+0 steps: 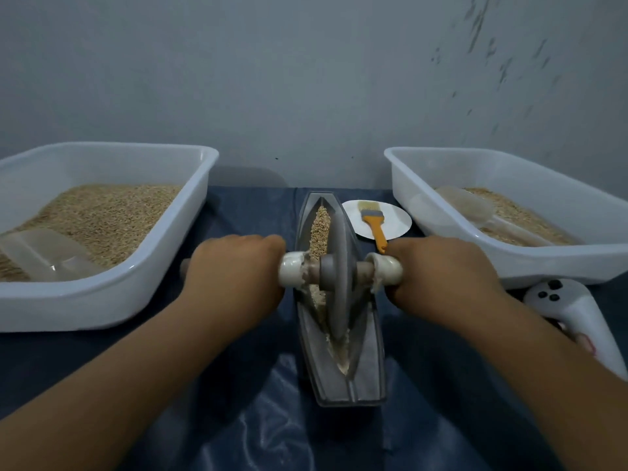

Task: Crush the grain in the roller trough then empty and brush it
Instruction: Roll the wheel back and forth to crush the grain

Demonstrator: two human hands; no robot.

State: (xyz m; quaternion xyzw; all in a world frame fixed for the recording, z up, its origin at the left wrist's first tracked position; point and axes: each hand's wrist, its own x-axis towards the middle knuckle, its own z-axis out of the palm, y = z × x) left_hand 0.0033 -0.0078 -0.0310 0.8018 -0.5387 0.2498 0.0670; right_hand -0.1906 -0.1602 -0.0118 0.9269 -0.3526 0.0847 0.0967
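Grey trough lengthwise, pointing away | wheel mid-trough, axle crosswise | left hand, right hand equally near, fingers curled round handles | grain beyond wheel

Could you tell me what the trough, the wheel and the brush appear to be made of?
Trough: dull grey metal, probably cast, matte and dusty. Wheel: the same matte grey metal, it seems. Brush: glossy orange handle, likely plastic, with pale bristles.

White controller, dark blue cloth, grey wall
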